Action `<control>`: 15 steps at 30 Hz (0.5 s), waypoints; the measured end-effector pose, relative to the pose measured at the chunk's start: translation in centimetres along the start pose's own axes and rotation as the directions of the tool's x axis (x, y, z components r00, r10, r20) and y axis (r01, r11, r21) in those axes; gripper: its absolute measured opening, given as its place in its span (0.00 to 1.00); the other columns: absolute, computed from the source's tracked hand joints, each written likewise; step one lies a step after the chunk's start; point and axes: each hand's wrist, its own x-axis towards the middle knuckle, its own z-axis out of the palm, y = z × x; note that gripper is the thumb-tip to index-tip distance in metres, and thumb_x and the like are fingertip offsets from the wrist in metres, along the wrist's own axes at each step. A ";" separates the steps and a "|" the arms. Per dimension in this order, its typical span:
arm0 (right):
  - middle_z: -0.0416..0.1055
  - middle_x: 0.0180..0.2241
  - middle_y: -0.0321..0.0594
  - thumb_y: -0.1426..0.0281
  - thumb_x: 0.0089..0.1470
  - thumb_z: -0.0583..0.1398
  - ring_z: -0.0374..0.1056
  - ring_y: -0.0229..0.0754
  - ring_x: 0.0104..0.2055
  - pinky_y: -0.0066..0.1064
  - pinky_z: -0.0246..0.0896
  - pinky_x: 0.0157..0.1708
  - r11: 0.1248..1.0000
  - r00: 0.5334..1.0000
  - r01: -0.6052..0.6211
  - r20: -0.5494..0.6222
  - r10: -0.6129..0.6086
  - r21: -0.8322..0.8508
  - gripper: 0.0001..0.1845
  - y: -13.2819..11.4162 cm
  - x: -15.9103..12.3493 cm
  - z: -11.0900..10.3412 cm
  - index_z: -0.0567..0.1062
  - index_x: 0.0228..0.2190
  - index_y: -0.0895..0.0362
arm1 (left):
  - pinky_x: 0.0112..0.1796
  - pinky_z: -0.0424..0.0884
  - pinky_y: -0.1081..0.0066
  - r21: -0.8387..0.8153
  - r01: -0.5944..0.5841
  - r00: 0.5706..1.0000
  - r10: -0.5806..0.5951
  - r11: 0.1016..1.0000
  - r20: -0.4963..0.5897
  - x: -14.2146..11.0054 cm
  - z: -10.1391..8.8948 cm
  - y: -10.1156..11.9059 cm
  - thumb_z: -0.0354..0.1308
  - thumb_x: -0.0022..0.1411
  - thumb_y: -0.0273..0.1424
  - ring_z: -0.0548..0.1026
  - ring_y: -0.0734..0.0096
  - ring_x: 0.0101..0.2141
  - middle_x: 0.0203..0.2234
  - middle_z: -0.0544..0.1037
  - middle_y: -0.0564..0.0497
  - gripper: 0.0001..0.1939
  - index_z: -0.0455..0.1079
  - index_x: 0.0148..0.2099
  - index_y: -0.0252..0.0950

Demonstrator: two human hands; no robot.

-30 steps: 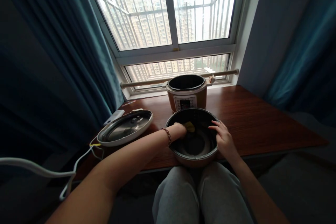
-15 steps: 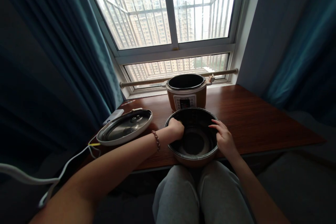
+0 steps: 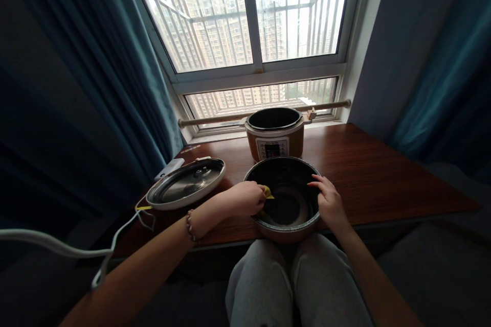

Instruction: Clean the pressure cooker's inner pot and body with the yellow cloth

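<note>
A dark inner pot (image 3: 286, 204) with a speckled rim sits at the table's front edge, just above my knees, its mouth tilted toward me. My left hand (image 3: 247, 198) is closed at the pot's left rim, with a yellow cloth (image 3: 268, 192) poking out past the fingers into the pot. Most of the cloth is hidden inside that hand. On the opposite side, my right hand (image 3: 330, 202) grips the rim, fingertips over the inner wall. Behind the pot stands the pressure cooker body (image 3: 275, 135), uncovered, its control panel facing me.
To the left, the cooker's lid (image 3: 186, 184) lies upside down on the wooden table (image 3: 368, 173). A white device (image 3: 169, 168) is behind it, and a white cable (image 3: 57, 249) hangs off the left edge. A window and a horizontal pole (image 3: 226, 118) are at the back.
My left hand has drawn back from inside the pot toward its left rim, and the yellow cloth now shows. My right hand stays at the right rim.
</note>
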 end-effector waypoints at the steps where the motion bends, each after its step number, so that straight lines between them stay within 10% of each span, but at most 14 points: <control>1: 0.65 0.51 0.40 0.81 0.43 0.44 0.52 0.47 0.59 0.47 0.46 0.59 0.999 1.000 -0.004 0.011 0.004 -0.039 0.23 -0.2 0.0 -0.2 0.74 0.35 0.57 | 0.36 0.65 0.71 -0.038 -0.037 0.999 0.036 0.999 -0.022 -0.4 -0.2 0.1 0.48 0.58 0.29 0.72 0.68 0.31 0.29 0.76 0.48 0.13 0.73 0.27 0.36; 5: 0.62 0.54 0.40 0.83 0.43 0.46 0.42 0.51 0.62 0.51 0.36 0.60 0.974 0.996 0.073 0.057 -0.062 -0.215 0.25 -2.2 0.3 -1.4 0.74 0.38 0.57 | 0.36 0.64 0.76 -0.239 -0.124 0.989 0.100 0.963 -0.110 -1.5 -0.5 1.0 0.46 0.61 0.29 0.71 0.74 0.31 0.30 0.74 0.51 0.14 0.71 0.29 0.36; 8: 0.66 0.50 0.44 0.82 0.46 0.47 0.56 0.46 0.56 0.38 0.52 0.54 0.980 0.952 0.168 0.276 -0.134 -0.106 0.24 -4.8 1.0 -1.7 0.73 0.40 0.58 | 0.36 0.64 0.77 -0.345 -0.151 0.974 0.079 0.926 -0.212 -1.9 -0.1 2.5 0.46 0.62 0.29 0.71 0.76 0.32 0.30 0.74 0.52 0.13 0.72 0.32 0.36; 15: 0.68 0.26 0.37 0.63 0.58 0.46 0.60 0.33 0.26 0.24 0.56 0.27 0.976 0.527 -0.068 0.838 -0.140 0.206 0.21 -9.7 3.3 0.8 0.74 0.30 0.60 | 0.38 0.68 0.75 -0.590 -0.190 0.880 -0.130 0.785 -0.457 -3.7 1.9 3.8 0.47 0.63 0.29 0.73 0.73 0.36 0.36 0.76 0.50 0.12 0.70 0.44 0.36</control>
